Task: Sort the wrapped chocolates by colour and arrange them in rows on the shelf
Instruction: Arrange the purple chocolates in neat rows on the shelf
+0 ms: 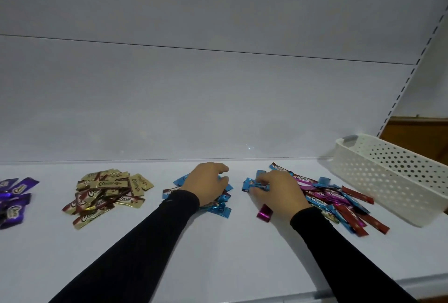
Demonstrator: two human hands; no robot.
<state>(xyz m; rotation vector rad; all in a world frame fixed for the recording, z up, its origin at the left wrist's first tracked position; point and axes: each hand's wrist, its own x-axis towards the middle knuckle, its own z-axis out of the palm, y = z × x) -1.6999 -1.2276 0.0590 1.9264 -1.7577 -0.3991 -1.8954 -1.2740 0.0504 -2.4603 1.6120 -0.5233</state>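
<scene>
The right hand point(276, 193), knuckles up and fingers curled, pinches a blue chocolate point(251, 185) at the nine o'clock edge of the mixed pile point(339, 202); the left hand point(208, 182) lies palm down with fingers bent over the blue pile point(219, 207), whether gripping I cannot tell; both forearms in black sleeves reach toward twelve o'clock; gold pile point(106, 192) and purple pile point(14, 199) lie toward nine o'clock on the shelf point(218, 249); a white basket point(397, 176) sits at three o'clock.
</scene>
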